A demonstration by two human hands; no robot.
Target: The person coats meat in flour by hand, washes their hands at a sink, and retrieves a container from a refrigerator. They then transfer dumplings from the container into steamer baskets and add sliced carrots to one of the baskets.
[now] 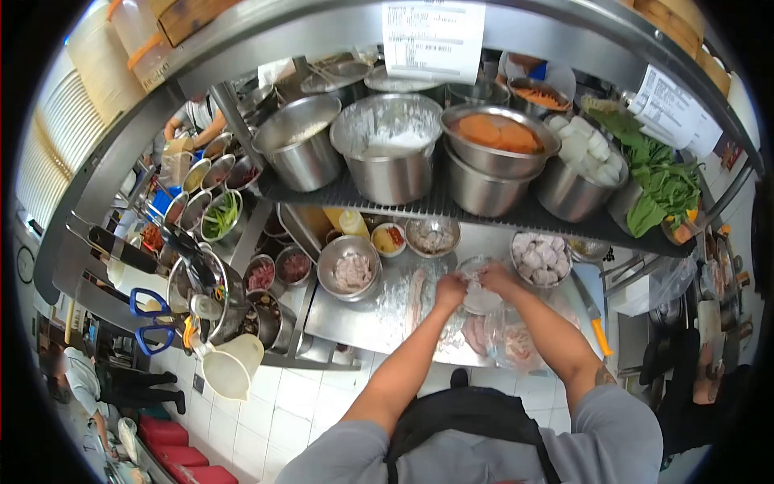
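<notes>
Crumpled clear plastic wrap [481,300] lay mid-way along the flour-dusted steel counter [379,310], near its back edge. The left hand [450,290] was curled tight on the wrap's left side, and the right hand [497,279] pinched its top with bent fingers. Just right stood a round steel bowl [541,260] of pale, lumpy chunks.

A restaurant kitchen: steel bowls [500,153] of ingredients on a shelf [419,206], order tickets [434,36] above, a steel tabletop [363,315] below.
</notes>
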